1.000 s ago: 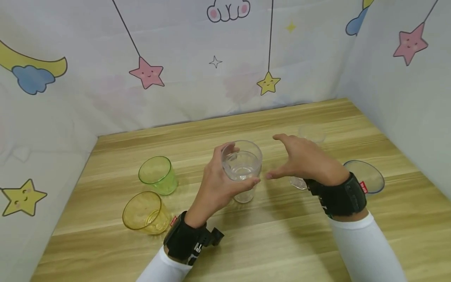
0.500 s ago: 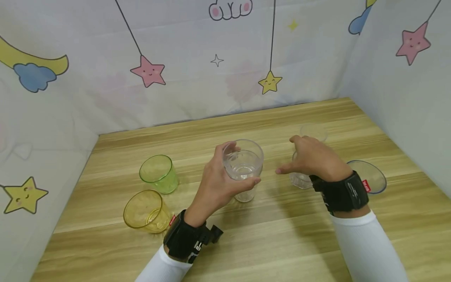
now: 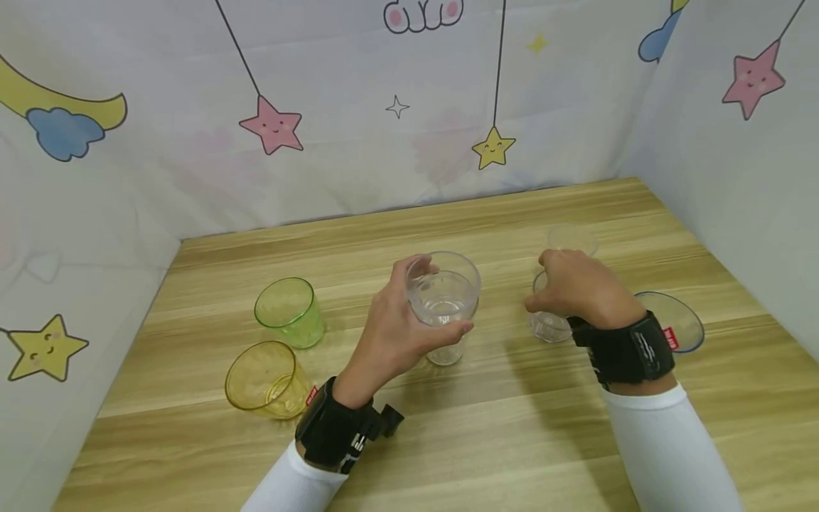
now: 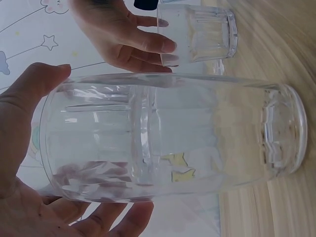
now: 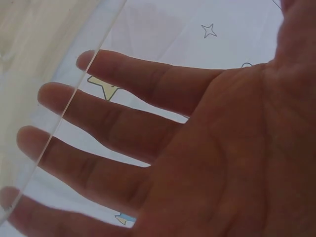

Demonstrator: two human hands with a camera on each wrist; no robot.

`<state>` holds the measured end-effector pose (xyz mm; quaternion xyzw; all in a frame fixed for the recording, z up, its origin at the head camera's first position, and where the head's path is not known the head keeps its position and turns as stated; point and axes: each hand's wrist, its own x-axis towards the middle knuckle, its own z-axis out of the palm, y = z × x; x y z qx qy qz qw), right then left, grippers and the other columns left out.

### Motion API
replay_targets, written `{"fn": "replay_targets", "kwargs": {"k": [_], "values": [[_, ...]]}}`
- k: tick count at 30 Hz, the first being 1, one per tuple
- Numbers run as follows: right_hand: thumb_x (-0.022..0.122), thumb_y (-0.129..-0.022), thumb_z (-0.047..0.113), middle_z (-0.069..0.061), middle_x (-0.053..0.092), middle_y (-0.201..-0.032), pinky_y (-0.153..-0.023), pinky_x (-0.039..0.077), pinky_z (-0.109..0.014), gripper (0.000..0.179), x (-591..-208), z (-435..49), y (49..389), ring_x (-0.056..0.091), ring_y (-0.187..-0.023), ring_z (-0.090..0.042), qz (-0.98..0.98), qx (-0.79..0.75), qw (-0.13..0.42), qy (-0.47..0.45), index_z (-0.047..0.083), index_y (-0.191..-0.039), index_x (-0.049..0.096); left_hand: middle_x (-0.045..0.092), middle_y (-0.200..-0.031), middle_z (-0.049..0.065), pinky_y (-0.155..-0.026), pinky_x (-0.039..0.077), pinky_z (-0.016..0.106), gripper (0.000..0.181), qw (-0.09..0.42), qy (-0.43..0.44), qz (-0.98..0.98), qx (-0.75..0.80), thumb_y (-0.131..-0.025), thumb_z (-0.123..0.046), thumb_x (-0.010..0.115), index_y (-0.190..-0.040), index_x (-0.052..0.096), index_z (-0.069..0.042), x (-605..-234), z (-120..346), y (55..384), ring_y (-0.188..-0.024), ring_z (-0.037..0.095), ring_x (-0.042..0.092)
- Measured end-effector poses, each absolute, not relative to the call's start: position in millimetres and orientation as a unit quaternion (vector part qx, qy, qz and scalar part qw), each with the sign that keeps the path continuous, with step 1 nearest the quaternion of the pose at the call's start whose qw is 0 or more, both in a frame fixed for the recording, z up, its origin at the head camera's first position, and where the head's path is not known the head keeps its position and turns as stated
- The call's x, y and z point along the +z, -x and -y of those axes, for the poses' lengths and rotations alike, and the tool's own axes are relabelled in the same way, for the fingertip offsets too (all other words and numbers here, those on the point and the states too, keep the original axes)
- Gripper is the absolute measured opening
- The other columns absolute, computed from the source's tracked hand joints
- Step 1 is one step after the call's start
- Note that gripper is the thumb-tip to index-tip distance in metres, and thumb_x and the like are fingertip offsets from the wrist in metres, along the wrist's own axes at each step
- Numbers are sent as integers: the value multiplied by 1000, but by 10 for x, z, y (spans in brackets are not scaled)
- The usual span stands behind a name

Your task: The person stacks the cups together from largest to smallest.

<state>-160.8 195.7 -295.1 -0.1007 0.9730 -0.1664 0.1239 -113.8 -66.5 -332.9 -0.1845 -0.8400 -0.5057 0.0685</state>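
My left hand (image 3: 397,320) grips a tall clear cup (image 4: 212,133) upright around its upper part. Inside its top a shorter clear cup (image 4: 94,128) appears nested, its base showing partway down. Off to the right, my right hand (image 3: 585,288) reaches over a small clear cup (image 3: 548,327) and holds it at the rim, thumb on the near side. In the left wrist view the fingers (image 4: 148,39) overlap this cup's rim. The right wrist view shows fingers (image 5: 118,108) along the rim, while the thumb is out of sight there.
On the left stand a green cup (image 3: 294,316) and, nearer, a yellow cup (image 3: 262,387). A blue-rimmed clear cup (image 3: 681,327) is partly behind the right wrist. Another clear cup (image 3: 572,236) stands behind the right hand. Printed cloth walls (image 3: 345,163) border the wooden table (image 3: 448,441).
My right hand has moved right and away from the left-hand cup to the small clear cup, and its thumb and fingers have drawn in at the rim. My left hand keeps its hold.
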Motion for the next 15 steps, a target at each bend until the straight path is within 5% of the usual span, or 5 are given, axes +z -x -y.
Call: {"fn": "replay_targets", "kwargs": {"k": [3,7,11,15], "values": [[73,-74,18,-11,53,-75,-54,44,-36,29,-2957,-1964,1597,49,-62,-22,-971,-182,120,99,-4,-84,56,58,-137,9,-93,50,46,93,69,184,841,-504,-72,-32,92,-145,40,-6,-3333,669,1138,-121,27,56],[72,-71,16,2,33,-61,-46,31,-29,33,-2961,-1975,1591,33,-51,-14,-967,-203,119,98,11,-62,41,58,-137,7,-92,50,46,92,69,185,842,-502,-73,-32,92,-145,40,-7,-3330,671,1134,-120,28,57],[74,-72,20,0,39,-64,-47,35,-31,30,-2952,-1963,1589,40,-54,-17,-970,-190,116,93,7,-67,48,58,-135,3,-91,51,44,91,67,183,843,-502,-72,-32,92,-145,40,-10,-3324,669,1134,-119,26,57],[75,-73,28,-11,57,-78,-53,45,-37,40,-2946,-1959,1595,52,-65,-26,-976,-164,111,87,-4,-90,60,58,-135,1,-92,51,43,91,65,179,844,-501,-72,-32,92,-145,40,-11,-3321,669,1135,-119,24,57]]}}
